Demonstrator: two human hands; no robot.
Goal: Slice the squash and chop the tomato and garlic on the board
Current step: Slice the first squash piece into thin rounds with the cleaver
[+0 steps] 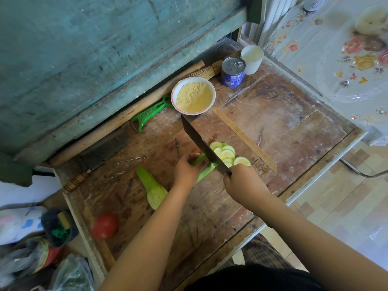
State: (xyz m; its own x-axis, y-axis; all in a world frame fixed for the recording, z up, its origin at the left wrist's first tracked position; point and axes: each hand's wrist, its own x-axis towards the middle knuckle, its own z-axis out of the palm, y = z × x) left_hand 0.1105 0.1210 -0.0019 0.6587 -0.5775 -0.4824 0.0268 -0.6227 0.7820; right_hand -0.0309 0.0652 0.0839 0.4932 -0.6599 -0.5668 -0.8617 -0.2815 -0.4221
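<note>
A: Gripping the cleaver (pixel 201 145) handle, your right hand (pixel 244 183) has its fingers curled tight; your left hand (pixel 186 171) fingers curl over the squash (pixel 206 168), blade just past the fingertips.

B: Room to move?

A: Bare board (pixel 231 122) beyond the blade tip up to the bowl (pixel 193 95); board edge sits close right of your right knuckles.

B: Counts?

A: Roughly seven slices (pixel 225 154) right of the blade, one squash half (pixel 153 189) left of your left wrist, one tomato (pixel 105 225) well behind it. Garlic: can't tell.
</note>
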